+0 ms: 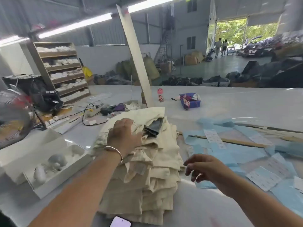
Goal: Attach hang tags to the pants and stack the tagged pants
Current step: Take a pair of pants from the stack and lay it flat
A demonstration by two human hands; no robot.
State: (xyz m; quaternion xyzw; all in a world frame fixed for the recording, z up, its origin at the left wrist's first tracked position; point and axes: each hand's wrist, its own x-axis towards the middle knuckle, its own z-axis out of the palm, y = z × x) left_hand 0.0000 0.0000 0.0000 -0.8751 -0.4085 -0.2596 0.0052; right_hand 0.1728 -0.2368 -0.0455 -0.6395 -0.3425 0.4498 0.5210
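L hand [124,135]: flat on top of cream pants stack [147,169], fingers spread.
R hand [203,167]: hovering beside stack, loosely curled, holds nothing.

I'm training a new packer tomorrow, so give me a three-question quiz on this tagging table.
1. True or false: the left hand rests on top of the stack of cream fabric pants.
2. What does the right hand hold? A) a paper tag B) scissors C) nothing
3. Fill in: the small pink-capped bottle stands beside the tall cream ____.

Key: 1 true; 2 C; 3 post.
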